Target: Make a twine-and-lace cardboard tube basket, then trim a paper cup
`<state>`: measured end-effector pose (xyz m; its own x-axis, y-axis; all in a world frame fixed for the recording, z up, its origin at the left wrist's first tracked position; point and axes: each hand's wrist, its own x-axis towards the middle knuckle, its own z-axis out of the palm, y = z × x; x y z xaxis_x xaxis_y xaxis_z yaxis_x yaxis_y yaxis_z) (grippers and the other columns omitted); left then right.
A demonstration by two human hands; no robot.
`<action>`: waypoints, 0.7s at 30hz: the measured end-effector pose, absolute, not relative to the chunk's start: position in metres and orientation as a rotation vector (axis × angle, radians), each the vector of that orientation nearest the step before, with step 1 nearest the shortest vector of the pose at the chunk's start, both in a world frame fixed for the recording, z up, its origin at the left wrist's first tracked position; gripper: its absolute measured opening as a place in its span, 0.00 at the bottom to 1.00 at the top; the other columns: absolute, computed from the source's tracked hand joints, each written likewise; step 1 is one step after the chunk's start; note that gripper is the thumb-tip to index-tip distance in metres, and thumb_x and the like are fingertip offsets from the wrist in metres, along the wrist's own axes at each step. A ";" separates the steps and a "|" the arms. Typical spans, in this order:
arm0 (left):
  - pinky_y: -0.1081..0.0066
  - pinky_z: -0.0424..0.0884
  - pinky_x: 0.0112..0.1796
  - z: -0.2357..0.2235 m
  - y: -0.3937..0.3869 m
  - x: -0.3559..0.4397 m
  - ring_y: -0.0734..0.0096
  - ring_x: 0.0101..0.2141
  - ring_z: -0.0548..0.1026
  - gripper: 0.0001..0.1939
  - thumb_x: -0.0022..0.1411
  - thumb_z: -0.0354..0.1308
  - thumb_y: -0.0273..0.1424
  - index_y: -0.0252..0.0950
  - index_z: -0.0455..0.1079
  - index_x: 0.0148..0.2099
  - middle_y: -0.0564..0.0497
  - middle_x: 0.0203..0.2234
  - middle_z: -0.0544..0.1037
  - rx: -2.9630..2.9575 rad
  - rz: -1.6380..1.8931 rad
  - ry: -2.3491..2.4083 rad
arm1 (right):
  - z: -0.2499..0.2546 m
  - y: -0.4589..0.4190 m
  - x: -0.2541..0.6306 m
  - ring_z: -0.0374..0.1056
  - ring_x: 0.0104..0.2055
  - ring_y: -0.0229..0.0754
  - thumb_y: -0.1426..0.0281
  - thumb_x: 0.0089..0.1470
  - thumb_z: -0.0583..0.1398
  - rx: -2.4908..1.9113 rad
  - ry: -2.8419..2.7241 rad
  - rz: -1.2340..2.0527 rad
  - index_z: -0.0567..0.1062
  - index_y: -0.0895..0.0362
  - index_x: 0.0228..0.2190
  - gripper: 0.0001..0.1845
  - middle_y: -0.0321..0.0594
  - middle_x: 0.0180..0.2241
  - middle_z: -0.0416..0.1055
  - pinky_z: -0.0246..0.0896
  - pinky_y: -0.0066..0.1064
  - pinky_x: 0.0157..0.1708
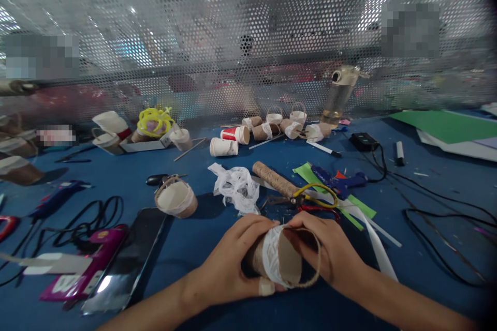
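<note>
Tilted on its side in front of me is a small twine-wrapped cup basket (274, 256), with white lace round its rim and a twine handle looping off to the right. My left hand (240, 256) wraps round its body, the thumb below and fingers on top. At the rim, my right hand (324, 243) pinches near the handle's upper end, some fingertips inside the loop and partly hidden. Beyond my hands lie a heap of white lace ribbon (236, 186), a roll of twine (275, 178) and yellow-handled scissors (295, 199).
Another cup basket (176, 196) stands left of centre, beside a smartphone (128, 258) and a magenta tool (87, 264). Blue glue guns (58, 197) with black cables lie on both sides. Several finished baskets and paper cups (224, 147) line the back, near a bottle (339, 95).
</note>
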<state>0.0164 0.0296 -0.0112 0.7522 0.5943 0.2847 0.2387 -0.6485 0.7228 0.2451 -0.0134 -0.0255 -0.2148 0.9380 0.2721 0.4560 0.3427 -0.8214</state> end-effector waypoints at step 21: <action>0.59 0.70 0.53 -0.006 0.030 0.017 0.53 0.49 0.75 0.40 0.48 0.74 0.44 0.41 0.65 0.60 0.44 0.51 0.75 2.166 0.575 0.682 | -0.023 -0.015 0.248 0.74 0.35 0.41 0.70 0.63 0.56 -1.229 -1.841 0.924 0.68 0.52 0.42 0.05 0.36 0.34 0.76 0.66 0.30 0.34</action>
<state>0.0168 0.0301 -0.0060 0.7539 0.6326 0.1772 0.2806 -0.5539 0.7839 0.2481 -0.0146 -0.0229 -0.2805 0.9435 0.1766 0.4223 0.2865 -0.8600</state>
